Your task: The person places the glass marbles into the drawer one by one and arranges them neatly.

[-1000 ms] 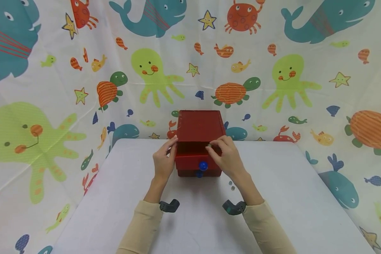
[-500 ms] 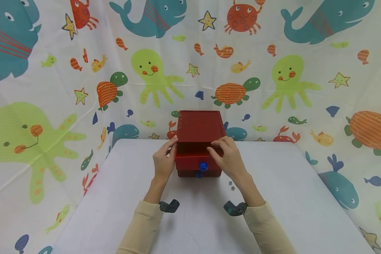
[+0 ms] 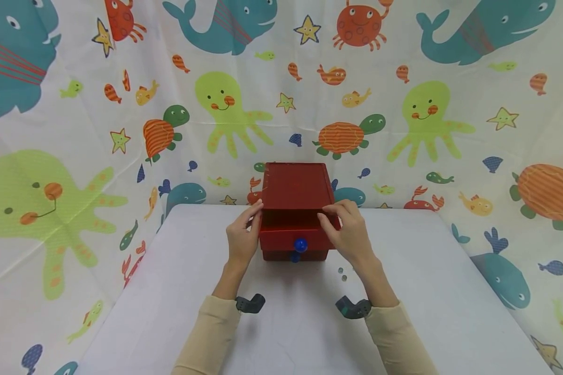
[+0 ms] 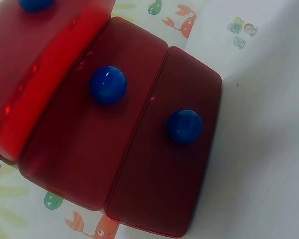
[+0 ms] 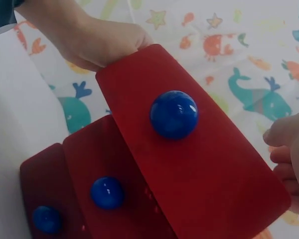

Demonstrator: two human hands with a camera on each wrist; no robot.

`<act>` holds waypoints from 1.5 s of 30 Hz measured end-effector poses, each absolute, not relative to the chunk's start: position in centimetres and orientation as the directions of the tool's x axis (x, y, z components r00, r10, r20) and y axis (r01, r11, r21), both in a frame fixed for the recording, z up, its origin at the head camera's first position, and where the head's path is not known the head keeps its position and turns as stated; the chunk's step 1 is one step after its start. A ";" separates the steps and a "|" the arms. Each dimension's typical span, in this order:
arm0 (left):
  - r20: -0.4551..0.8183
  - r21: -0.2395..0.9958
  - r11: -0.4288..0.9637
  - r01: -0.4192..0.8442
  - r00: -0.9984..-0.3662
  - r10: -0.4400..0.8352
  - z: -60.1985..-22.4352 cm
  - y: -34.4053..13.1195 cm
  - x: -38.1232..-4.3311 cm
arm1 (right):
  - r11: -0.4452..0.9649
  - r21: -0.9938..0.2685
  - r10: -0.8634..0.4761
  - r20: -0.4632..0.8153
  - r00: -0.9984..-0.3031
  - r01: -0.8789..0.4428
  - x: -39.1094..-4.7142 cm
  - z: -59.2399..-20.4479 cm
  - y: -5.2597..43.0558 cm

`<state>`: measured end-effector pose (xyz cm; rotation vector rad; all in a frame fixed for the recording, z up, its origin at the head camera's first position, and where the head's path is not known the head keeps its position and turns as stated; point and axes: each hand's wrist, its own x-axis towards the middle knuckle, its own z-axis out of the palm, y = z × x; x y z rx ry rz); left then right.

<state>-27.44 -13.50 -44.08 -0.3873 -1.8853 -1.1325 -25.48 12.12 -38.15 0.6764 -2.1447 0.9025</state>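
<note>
A red chest of drawers (image 3: 296, 186) with round blue knobs stands at the table's back. Its top drawer (image 5: 214, 164) is pulled out; the two lower drawers (image 4: 84, 124) sit pushed in. My left hand (image 3: 242, 237) touches the left side of chest and drawer, fingers fairly straight, their tips partly hidden. At the drawer's right rim is my right hand (image 3: 352, 234), thumb and fingers apart, nothing visible between them. Several small clear glass beads (image 4: 237, 30) lie on the table right of the chest, some hidden by the right arm in the head view. The drawer's inside looks dark.
The white table (image 3: 417, 260) runs up to a curtain (image 3: 244, 125) printed with sea animals, which hangs behind the chest and along both sides. Each wrist wears a dark camera band (image 3: 354, 307).
One second ago my right thumb and fingers pinched a small bead over the open drawer. That bead has left them, and the hand has moved right to the drawer's rim. The left hand stays put.
</note>
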 end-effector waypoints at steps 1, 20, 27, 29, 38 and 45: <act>0.808 0.554 0.536 0.637 -0.566 -0.163 -44.1 -13.5 -27.4 | 0.622 -0.389 -0.187 0.769 -0.611 -0.680 -25.5 -38.1 12.2; 0.794 0.572 0.534 0.623 -0.584 -0.170 -43.8 -13.4 -27.3 | 0.653 -0.415 -0.097 0.784 -0.613 -0.634 -25.0 -39.0 15.1; 0.779 0.589 0.530 0.611 -0.603 -0.171 -43.8 -13.4 -27.3 | 0.669 -0.417 -0.086 0.778 -0.622 -0.615 -24.7 -39.3 15.4; 0.777 0.591 0.529 0.609 -0.606 -0.171 -43.9 -13.4 -27.2 | 0.676 -0.416 -0.084 0.777 -0.624 -0.609 -24.7 -39.4 15.5; 0.786 0.580 0.533 0.615 -0.594 -0.170 -43.9 -13.5 -27.3 | 0.702 -0.422 -0.066 0.764 -0.642 -0.574 -24.6 -40.2 16.0; 0.785 0.580 0.539 0.611 -0.596 -0.170 -44.0 -13.5 -27.4 | 0.712 -0.430 -0.056 0.754 -0.655 -0.555 -24.5 -40.8 16.3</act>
